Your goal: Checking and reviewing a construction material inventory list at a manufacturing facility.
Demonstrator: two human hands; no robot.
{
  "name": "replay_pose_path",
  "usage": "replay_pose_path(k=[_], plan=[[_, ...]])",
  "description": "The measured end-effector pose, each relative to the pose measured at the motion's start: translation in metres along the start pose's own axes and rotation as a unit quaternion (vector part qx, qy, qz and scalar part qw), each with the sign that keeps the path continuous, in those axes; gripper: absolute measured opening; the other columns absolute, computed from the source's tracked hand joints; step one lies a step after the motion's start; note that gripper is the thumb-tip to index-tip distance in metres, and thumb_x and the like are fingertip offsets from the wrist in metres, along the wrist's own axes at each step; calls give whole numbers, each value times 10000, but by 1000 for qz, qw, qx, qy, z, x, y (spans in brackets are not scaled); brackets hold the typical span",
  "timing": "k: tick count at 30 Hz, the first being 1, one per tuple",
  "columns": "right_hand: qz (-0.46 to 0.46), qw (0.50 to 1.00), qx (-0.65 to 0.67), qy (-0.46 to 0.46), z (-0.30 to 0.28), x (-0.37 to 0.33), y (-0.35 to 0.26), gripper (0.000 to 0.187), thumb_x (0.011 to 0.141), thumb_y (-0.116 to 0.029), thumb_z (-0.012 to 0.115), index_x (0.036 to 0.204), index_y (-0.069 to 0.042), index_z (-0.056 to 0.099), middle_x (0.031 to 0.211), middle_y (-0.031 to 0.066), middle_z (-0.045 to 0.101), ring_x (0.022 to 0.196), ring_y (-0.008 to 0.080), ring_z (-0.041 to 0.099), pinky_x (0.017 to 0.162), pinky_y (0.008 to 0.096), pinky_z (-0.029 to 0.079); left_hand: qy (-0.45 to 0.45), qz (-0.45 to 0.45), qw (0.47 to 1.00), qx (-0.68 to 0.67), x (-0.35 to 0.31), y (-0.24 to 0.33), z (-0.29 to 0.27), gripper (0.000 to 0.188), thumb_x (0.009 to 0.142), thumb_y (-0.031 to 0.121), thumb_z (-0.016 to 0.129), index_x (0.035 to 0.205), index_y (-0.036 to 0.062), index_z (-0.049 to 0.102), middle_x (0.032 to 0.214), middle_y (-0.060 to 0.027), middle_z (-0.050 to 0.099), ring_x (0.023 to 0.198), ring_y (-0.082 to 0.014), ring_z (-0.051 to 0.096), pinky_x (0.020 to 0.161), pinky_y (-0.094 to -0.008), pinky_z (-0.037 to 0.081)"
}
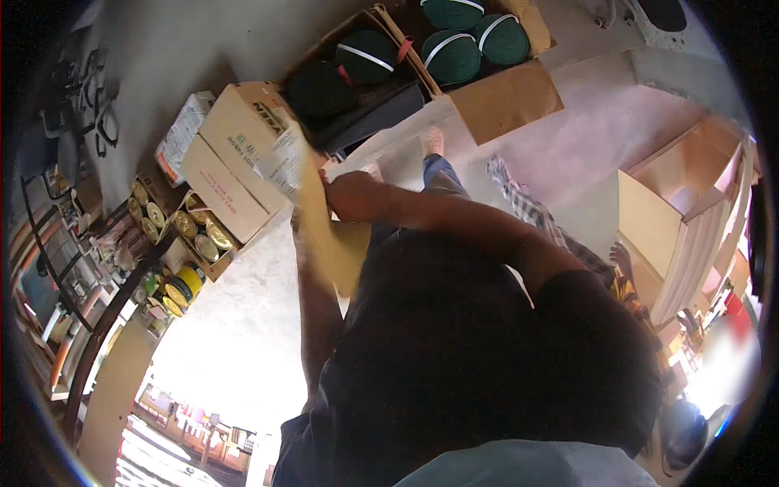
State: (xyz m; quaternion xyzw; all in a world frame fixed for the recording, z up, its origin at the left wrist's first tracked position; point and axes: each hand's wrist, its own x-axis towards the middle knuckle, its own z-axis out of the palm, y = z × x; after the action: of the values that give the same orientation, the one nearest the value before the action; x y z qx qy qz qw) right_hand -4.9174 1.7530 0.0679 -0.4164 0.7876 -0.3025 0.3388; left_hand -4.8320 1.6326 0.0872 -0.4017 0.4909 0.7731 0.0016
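A pale, smooth floor (pixel 584 122), pinkish toward its right edge, washes out to white under strong light toward its left edge, with stocked shelves (pixel 231 459) beyond and another white glare (pixel 730 365) far right.

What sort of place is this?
Probably a storeroom or shop's stock area: open cardboard boxes hold dark green rolls, and gold-coloured round items sit boxed nearby.

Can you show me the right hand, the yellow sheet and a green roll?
Right hand (pixel 355 197), head view: back of the hand.
Yellow sheet (pixel 326 243), head view: its middle.
Green roll (pixel 453 60), head view: its round face.
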Motion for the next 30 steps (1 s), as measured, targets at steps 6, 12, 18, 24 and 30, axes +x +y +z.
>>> replay_pose_path(k=[6, 12, 18, 24, 30], plan=[[-13, 978, 185, -90, -21, 11, 89, 502, 818, -265, 657, 1260, -38, 588, 895, 186, 695, 849, 302, 679, 781, 417, 527, 53, -44, 997, 22, 27, -16, 16, 445, 983, 270, 576, 1275, -61, 522, 1206, -107, 599, 1094, -191, 563, 954, -343, 453], [323, 929, 137, 114, -87, -23, 240, 564, 833, -444, 661, 1228, -47, 596, 931, 177, 701, 870, 315, 687, 847, 404, 512, 128, -52, 990, 29, 7, -42, -16, 492, 996, 277, 543, 1382, -8, 433, 1296, -133, 554, 1181, -268, 545, 1004, -434, 451], [313, 932, -175, 58, -116, -4, 379, 708, 825, -455, 651, 1386, -72, 450, 1144, 248, 653, 1053, 407, 641, 911, 492, 510, 186, -104, 969, -122, 2, -57, -42, 505, 986, 255, 547, 1377, -45, 437, 1310, -169, 533, 1215, -286, 515, 1015, -440, 438], [359, 912, -201, 2, -44, -68, 394, 357, 858, -225, 555, 1190, -98, 525, 956, 209, 687, 900, 426, 663, 774, 528, 527, 239, -149, 959, -33, 2, -75, -52, 474, 991, 255, 548, 1343, -55, 477, 1274, -156, 552, 1153, -268, 536, 972, -409, 451], [410, 900, -87, 118, 2, -121, 348, 365, 831, -153, 593, 1174, -107, 480, 1007, 221, 665, 961, 447, 631, 790, 546, 499, 238, -146, 960, -18, -14, -77, -68, 462, 982, 252, 572, 1323, -51, 496, 1216, -144, 583, 1102, -250, 555, 944, -393, 453]])
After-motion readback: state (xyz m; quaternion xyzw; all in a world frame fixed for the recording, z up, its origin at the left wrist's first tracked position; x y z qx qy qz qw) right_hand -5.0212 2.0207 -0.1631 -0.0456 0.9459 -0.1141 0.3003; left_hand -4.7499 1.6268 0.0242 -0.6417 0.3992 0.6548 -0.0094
